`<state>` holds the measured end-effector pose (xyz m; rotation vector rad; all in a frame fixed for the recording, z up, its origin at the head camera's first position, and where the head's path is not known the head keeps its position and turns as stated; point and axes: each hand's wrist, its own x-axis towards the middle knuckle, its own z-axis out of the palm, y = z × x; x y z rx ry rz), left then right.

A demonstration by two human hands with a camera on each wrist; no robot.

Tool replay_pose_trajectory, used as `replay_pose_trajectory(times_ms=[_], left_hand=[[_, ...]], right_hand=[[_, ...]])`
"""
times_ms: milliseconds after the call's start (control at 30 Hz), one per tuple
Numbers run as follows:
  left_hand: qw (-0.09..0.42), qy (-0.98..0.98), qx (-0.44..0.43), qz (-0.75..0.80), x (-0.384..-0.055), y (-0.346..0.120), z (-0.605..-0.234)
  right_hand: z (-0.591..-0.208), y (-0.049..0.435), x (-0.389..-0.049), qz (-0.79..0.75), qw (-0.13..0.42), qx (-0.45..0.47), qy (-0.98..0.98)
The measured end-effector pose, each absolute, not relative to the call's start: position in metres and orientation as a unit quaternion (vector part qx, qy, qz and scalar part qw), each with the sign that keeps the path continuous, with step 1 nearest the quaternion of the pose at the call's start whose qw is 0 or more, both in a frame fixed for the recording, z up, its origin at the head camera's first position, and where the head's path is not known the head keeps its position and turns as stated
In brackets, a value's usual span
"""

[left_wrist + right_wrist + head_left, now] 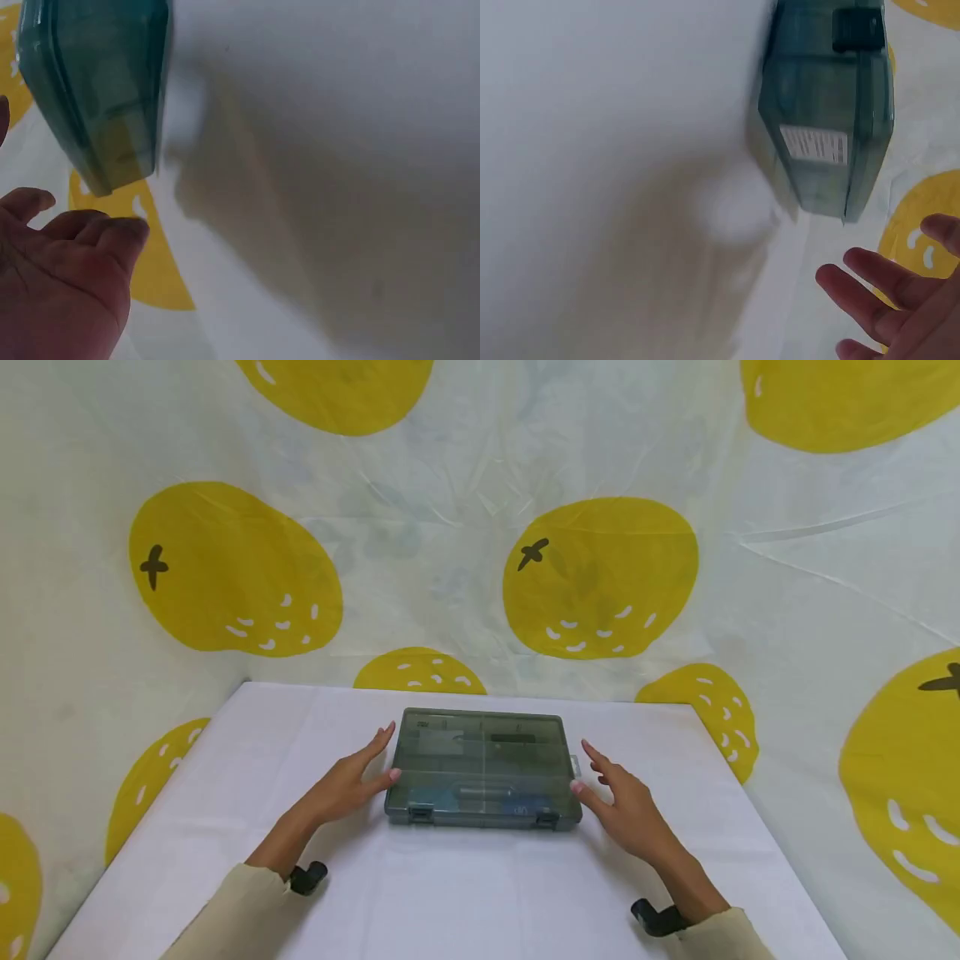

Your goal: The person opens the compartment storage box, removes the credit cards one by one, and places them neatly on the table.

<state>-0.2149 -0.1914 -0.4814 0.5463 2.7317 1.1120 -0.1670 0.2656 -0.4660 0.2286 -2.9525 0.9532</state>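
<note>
A flat, see-through grey-green plastic case (pixel 483 756) lies closed on the table, its two latches (pixel 422 815) toward me. Through the lid show dividers, a pale rectangular piece and a blue item with a clear tube-like shape; their kinds are unclear. At the case's left side is my left hand (pixel 348 789), fingers extended, thumb tip at the edge; whether it touches cannot be told. My right hand (pixel 626 806) stands by the right side with fingers spread and thumb close to the corner. In the right wrist view, a printed white label (pixel 814 145) marks the side wall.
A white cloth (pixel 450 893) covers the table. Behind and beside it hangs pale fabric (pixel 435 560) printed with large yellow fruit. Each wrist wears a black camera band (pixel 660 918). The table's back edge runs just beyond the case.
</note>
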Motion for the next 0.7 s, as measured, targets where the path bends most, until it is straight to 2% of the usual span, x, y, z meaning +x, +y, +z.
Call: replay_pose_trajectory(times_ms=[200,467,700], left_hand=[[0.121,0.859,0.221,0.445,-0.22,-0.187,-0.489],[0.168,0.824,0.195,0.504,-0.222,-0.187,-0.494],[0.18,0.812,0.19,0.521,-0.221,-0.187,-0.494]], right_hand=[[-0.469,0.255,-0.162,0.34,-0.056,0.054,-0.937],[-0.478,0.244,-0.161,0.349,-0.073,0.052,-0.933],[-0.483,0.239,-0.159,0.344,-0.071,0.062,-0.934]])
